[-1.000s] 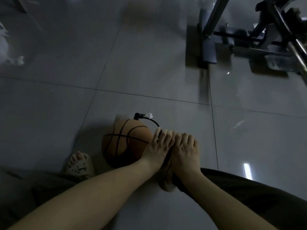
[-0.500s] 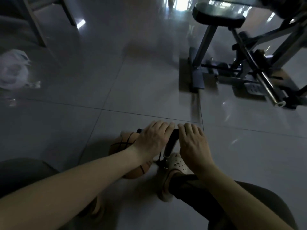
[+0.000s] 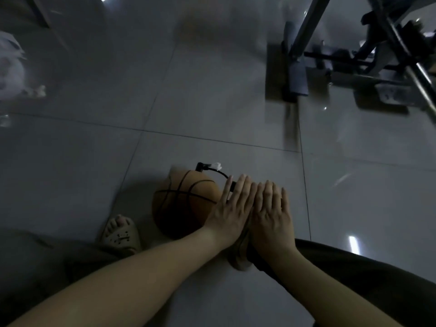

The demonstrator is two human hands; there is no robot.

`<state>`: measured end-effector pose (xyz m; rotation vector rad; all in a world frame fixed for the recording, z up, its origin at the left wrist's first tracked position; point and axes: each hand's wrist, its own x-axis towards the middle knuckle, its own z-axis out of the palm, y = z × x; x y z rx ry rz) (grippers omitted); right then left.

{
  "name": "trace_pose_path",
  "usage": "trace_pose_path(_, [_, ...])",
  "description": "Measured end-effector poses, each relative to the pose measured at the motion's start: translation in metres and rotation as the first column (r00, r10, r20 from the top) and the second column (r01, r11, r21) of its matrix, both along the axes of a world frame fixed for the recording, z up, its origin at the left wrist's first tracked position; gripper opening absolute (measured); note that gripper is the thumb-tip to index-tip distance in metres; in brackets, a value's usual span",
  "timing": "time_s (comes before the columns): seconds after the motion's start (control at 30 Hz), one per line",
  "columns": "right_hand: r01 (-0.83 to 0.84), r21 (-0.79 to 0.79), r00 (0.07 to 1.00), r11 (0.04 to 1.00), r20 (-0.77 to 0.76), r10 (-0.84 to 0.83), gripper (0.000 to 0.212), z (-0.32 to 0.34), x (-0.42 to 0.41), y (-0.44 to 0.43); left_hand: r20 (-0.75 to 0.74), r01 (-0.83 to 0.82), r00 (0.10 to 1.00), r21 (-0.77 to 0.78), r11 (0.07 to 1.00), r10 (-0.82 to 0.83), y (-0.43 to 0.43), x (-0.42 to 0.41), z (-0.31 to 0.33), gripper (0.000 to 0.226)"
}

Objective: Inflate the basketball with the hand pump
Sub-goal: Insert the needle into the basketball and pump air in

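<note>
An orange basketball (image 3: 181,204) lies on the grey tiled floor between my feet. A thin black hose (image 3: 219,172) curves from under my hands to a black nozzle (image 3: 200,166) at the top of the ball. My left hand (image 3: 230,208) and my right hand (image 3: 271,213) sit side by side on the pump handle, low down, fingers stretched forward over it. The handle and the pump body are hidden beneath my hands. My right foot in a beige sandal (image 3: 238,256) is just below the hands, at the pump's base.
My left foot in a beige sandal (image 3: 120,234) rests left of the ball. A metal exercise machine frame (image 3: 297,74) stands at the upper right. A white plastic bag (image 3: 9,72) lies at the far left. Open floor tiles stretch ahead.
Half a second ago both hands held the handle raised, with the pump shaft showing between them. Now they have come down low beside the ball, as they were a second ago.
</note>
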<state>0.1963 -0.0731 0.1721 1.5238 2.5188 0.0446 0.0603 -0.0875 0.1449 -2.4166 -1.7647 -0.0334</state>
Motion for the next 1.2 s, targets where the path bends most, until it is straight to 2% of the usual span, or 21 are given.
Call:
trace_pose_path(0.13, [0.039, -0.101, 0.999, 0.994, 0.011, -0.038, 0.096, -0.024, -0.001, 0.003, -0.079, 0.011, 0.997, -0.115, 0.993, -0.020, 0.003, 0.002, -0.020, 0.079])
trace_pose_path(0.27, [0.062, -0.112, 0.998, 0.992, 0.001, -0.062, 0.091, -0.021, -0.001, 0.016, -0.113, -0.022, 0.994, -0.164, 0.986, 0.003, 0.012, 0.007, -0.017, 0.080])
trace_pose_path(0.3, [0.061, -0.122, 0.998, 0.991, -0.021, -0.064, 0.086, -0.017, 0.000, 0.018, -0.112, -0.021, 0.994, -0.183, 0.983, 0.000, 0.013, 0.008, -0.011, 0.079])
trace_pose_path(0.43, [0.059, -0.142, 0.981, 0.988, -0.176, -0.084, 0.037, 0.009, 0.001, 0.028, -0.100, 0.013, 0.994, -0.266, 0.964, -0.041, 0.016, 0.001, 0.019, 0.070])
trace_pose_path(0.53, [-0.007, -0.161, 0.983, 0.987, -0.184, -0.023, 0.018, 0.044, 0.002, 0.035, 0.029, 0.041, 0.999, -0.300, 0.953, -0.034, 0.022, -0.009, 0.048, 0.067])
trace_pose_path(0.6, [-0.039, -0.113, 0.977, 0.993, -0.215, 0.014, 0.022, 0.070, 0.004, 0.039, 0.136, 0.095, 0.988, -0.149, 0.984, -0.075, 0.030, -0.012, 0.072, 0.067])
trace_pose_path(0.67, [-0.061, 0.002, 0.961, 0.998, -0.271, 0.059, 0.029, 0.098, 0.010, 0.047, 0.236, 0.151, 0.958, 0.060, 0.987, -0.161, 0.038, -0.015, 0.101, 0.050])
trace_pose_path(0.73, [-0.099, 0.134, 0.944, 0.986, -0.301, 0.136, 0.027, 0.125, 0.018, 0.048, 0.239, 0.209, 0.937, 0.207, 0.956, -0.256, 0.043, -0.022, 0.125, 0.041])
trace_pose_path(0.8, [-0.132, 0.174, 0.950, 0.976, -0.260, 0.174, 0.027, 0.137, 0.022, 0.042, 0.195, 0.239, 0.934, 0.286, 0.928, -0.301, 0.041, -0.028, 0.130, 0.040])
trace_pose_path(0.87, [-0.119, 0.139, 0.974, 0.983, -0.176, 0.142, 0.048, 0.123, 0.016, 0.024, 0.163, 0.209, 0.952, 0.273, 0.939, -0.259, 0.027, -0.025, 0.111, 0.044])
trace_pose_path(0.93, [-0.072, 0.097, 0.992, 0.993, -0.100, 0.082, 0.075, 0.092, 0.008, 0.008, 0.116, 0.167, 0.975, 0.197, 0.966, -0.192, 0.012, -0.017, 0.085, 0.056])
trace_pose_path(0.97, [-0.056, 0.092, 0.994, 0.994, -0.087, 0.064, 0.080, 0.075, 0.006, 0.005, 0.076, 0.142, 0.985, 0.169, 0.975, -0.157, 0.007, -0.014, 0.073, 0.060])
trace_pose_path(1.07, [-0.045, 0.070, 0.997, 0.996, -0.056, 0.049, 0.085, 0.040, 0.006, 0.004, -0.027, 0.085, 0.996, 0.072, 0.994, -0.083, 0.005, -0.007, 0.052, 0.066])
trace_pose_path(1.2, [-0.013, -0.003, 1.000, 1.000, -0.024, 0.013, 0.091, 0.006, 0.004, 0.020, -0.061, 0.042, 0.997, 0.036, 0.998, -0.040, 0.015, -0.002, 0.021, 0.070])
